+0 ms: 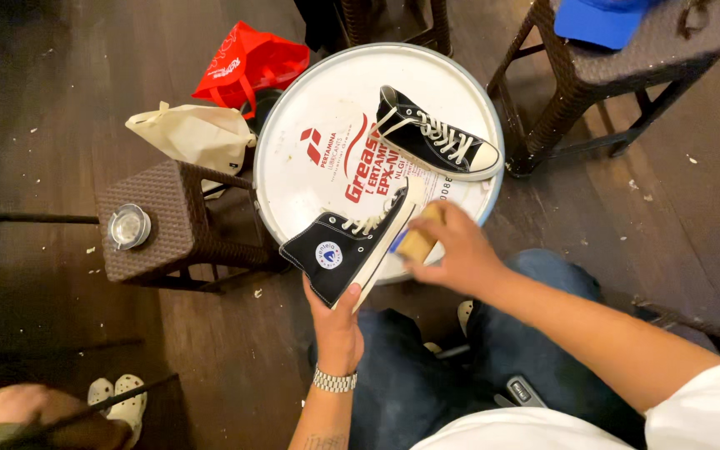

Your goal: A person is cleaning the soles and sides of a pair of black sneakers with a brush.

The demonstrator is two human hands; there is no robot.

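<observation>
Person seated, head cam looking down at lap and a round white drum lid used as a work surface. Left hand grips the heel end of a black high-top sneaker from below, fingers wrapped around the heel, thumb on the side; shoe is held tilted, toe pointing up-right over the lid's near edge, white laces and round ankle patch visible. Silver wristwatch on left wrist. Right hand holds a small tan block, prob. a brush or sponge, fingers curled closed on it, pressed against the white sole edge near the toe of the held shoe.

2nd black sneaker lies on the lid, farther back, toe to the right, apart from the held one, not touched by either hand.

Around: brown wicker stool left of the lid w/ a small metal ashtray-like dish on top; beige tote bag and red bag on the floor behind it. Another wicker stool top right w/ a blue item on it. Dark wood floor. Person wears dark jeans, white shirt sleeve. Another person's foot in a white clog at bottom left.
</observation>
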